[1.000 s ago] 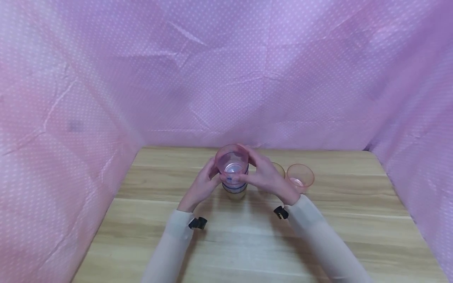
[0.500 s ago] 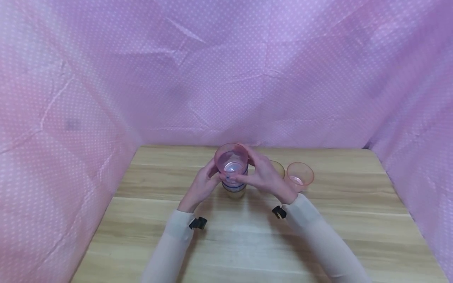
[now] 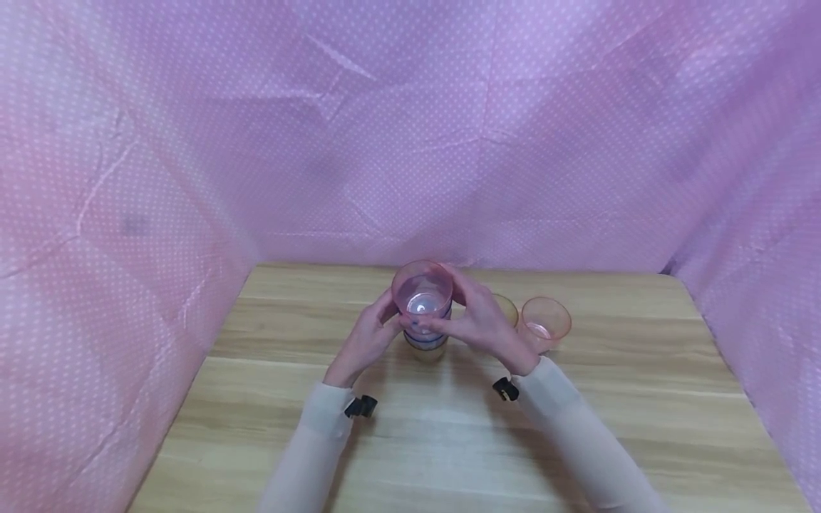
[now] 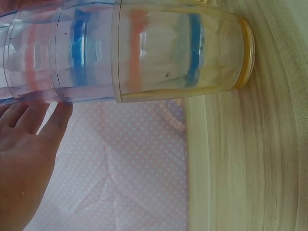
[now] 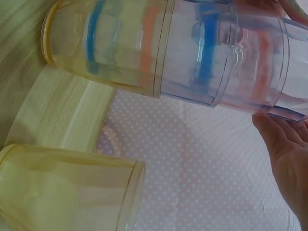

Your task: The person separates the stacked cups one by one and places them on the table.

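A stack of nested clear cups [image 4: 130, 57] stands upright on the surface [image 3: 417, 442], yellow cup [image 4: 219, 57] lowermost, pink rim [image 3: 423, 263] uppermost. Left hand [image 3: 367, 333] and right hand [image 3: 481, 318] grip the upper section from opposite sides, fingers parted to the cup's width and curved around it, thumbs at the near side. To the right, near the right hand: one loose yellow cup [image 5: 72, 187] and, just beside it, one loose pink cup [image 3: 545, 318].
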### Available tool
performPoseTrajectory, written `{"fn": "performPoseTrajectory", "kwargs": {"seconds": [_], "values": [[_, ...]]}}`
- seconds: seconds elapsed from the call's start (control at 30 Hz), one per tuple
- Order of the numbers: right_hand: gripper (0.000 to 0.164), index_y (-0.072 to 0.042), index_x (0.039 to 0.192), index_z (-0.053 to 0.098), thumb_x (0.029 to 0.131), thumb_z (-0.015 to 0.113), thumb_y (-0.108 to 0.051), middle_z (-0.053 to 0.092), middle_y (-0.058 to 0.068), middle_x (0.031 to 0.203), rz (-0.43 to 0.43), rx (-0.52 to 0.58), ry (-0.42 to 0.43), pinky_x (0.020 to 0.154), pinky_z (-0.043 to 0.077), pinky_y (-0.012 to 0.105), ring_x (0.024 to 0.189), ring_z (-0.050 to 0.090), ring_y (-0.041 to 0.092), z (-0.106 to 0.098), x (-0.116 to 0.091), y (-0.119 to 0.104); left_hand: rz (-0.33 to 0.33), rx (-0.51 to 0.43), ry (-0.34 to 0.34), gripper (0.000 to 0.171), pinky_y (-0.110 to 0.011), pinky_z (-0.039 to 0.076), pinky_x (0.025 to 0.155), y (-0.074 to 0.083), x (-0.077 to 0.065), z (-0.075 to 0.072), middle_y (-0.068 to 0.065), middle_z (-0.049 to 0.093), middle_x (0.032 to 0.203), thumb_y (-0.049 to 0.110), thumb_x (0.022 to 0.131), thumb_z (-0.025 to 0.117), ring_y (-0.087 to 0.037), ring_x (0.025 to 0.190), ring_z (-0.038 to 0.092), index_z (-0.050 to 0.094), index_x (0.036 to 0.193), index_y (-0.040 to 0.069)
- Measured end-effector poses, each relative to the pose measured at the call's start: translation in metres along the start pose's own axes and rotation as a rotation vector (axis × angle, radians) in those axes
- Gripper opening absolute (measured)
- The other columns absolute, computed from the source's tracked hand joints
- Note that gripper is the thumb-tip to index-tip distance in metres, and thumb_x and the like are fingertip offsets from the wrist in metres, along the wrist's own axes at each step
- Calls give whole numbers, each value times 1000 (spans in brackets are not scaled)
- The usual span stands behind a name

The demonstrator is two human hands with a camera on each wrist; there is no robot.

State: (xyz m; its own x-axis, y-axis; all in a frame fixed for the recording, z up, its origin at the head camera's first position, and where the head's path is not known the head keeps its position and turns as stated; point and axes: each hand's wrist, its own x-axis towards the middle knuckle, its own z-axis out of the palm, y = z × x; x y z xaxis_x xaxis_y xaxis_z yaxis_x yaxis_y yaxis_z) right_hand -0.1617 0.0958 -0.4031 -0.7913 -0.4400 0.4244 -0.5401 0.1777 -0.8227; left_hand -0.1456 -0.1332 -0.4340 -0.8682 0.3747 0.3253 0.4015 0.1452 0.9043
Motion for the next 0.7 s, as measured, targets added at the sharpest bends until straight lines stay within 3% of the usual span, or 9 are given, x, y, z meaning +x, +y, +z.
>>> {"fn": "performPoseTrajectory", "kwargs": {"seconds": [0.37, 0.7], "values": [[87, 0, 151, 48, 76, 93, -4, 58, 16, 148, 56, 25, 50, 113, 48, 44, 134, 56, 33, 1, -4, 0, -15, 4, -20, 93, -46, 39, 120, 0, 0, 0, -21, 53, 151, 65, 92, 55, -35, 139, 51, 38, 158, 1], [87, 1, 150, 48, 76, 92, -1, 57, 13, 149, 42, 60, 54, 118, 42, 42, 140, 51, 29, 4, -4, -1, -20, 2, -11, 95, -49, 38, 120, 1, -4, -1, -23, 51, 152, 64, 91, 55, -37, 141, 49, 35, 159, 1]]}}
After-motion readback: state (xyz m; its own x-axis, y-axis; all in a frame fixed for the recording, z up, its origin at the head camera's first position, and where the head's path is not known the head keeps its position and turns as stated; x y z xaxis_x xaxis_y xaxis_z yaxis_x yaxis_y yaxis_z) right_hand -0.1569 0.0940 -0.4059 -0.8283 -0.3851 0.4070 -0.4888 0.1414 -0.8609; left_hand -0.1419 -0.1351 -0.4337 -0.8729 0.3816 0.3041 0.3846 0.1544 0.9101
